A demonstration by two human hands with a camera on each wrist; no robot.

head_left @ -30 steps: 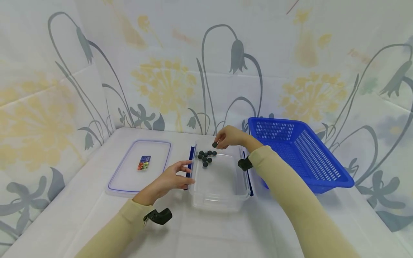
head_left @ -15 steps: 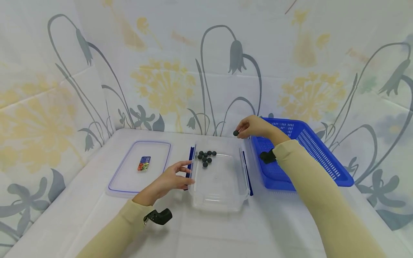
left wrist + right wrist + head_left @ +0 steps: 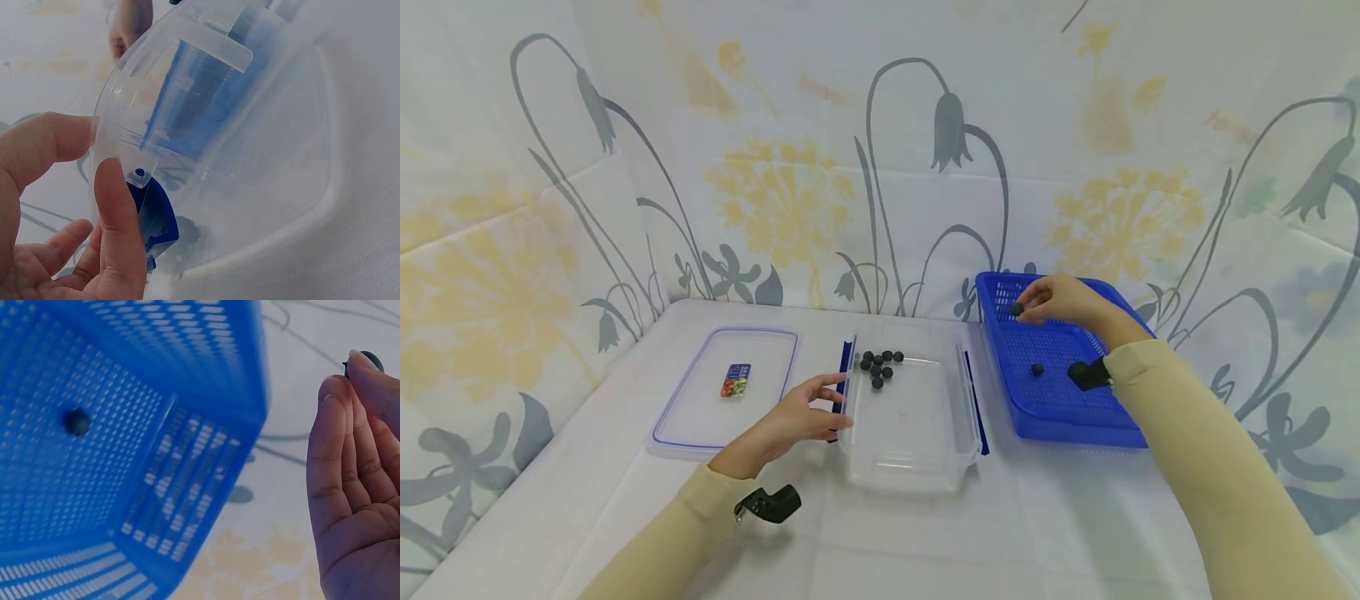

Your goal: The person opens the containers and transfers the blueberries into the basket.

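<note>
In the head view my right hand (image 3: 1060, 302) pinches a blueberry (image 3: 1017, 309) between thumb and fingertips, above the blue basket (image 3: 996, 379). The right wrist view shows the pinched blueberry (image 3: 370, 360) partly covered by the thumb. One blueberry (image 3: 1037, 369) lies on the basket floor. My left hand (image 3: 793, 412) holds the left side of a clear plastic container (image 3: 910, 471), thumb and fingers apart at its rim by the blue latch (image 3: 156, 215). Several blueberries (image 3: 877, 371) sit clustered at the container's far left.
A clear lid (image 3: 692, 417) with a blue-purple edge and a small printed label (image 3: 735, 380) lies on the table left of the container. Another blue latch (image 3: 976, 408) hangs down the container's right side. A flower-patterned cloth (image 3: 910, 208) rises behind the table.
My right hand has carried the blueberry rightward from over the container to above the basket. The blueberry on the basket floor has come into sight. My left hand stays on the container.
</note>
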